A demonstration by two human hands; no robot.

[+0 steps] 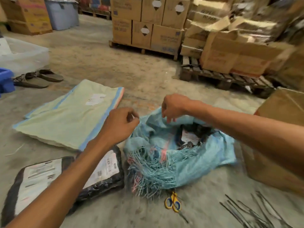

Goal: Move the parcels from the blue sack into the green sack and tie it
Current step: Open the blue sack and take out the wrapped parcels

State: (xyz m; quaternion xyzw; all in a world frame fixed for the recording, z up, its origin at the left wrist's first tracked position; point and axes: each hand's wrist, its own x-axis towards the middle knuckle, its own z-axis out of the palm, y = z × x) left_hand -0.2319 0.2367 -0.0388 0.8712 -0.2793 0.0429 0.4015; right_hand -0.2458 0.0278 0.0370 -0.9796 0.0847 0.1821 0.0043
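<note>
The blue sack lies on the floor with its frayed mouth toward me, and dark parcels with white labels show inside it. My right hand pinches the sack's far rim and holds it up. Just left of the sack hovers my left hand, fingers curled with thumb against fingertips; anything pinched there is too small to make out. The green sack lies flat to the left. Two black parcels with white labels rest on the floor under my left forearm.
Yellow-and-blue scissors lie in front of the blue sack, with several black cable ties to the right. A cardboard box stands at the right. Sandals, a blue crate and pallets of boxes stand behind.
</note>
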